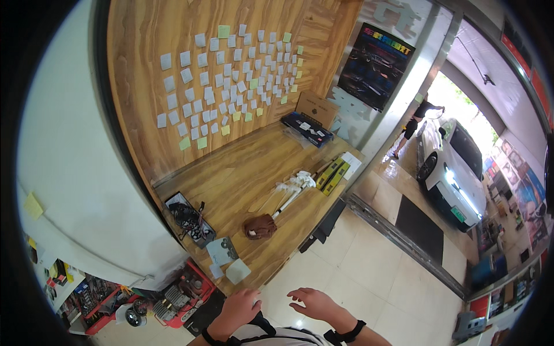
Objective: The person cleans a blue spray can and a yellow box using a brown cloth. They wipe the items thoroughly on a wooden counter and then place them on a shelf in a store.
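Observation:
Both hands are held up in front of my body, short of the wooden desk's near edge, and they are apart from each other. My left hand has loosely bent fingers, with nothing visible in it. It is nearest a pale green square pad on the desk corner. My right hand hangs over the tiled floor, its thumb and fingers parted and nothing between them. Further back on the desk lies a brown bundle, with a white rod running from it to some crumpled white material.
A box of black cables sits at the desk's left. Yellow-and-black boxes and a cardboard box stand farther off. Sticky notes cover the wooden wall. A red machine is on the floor. Beyond the doorway are a white car and a person.

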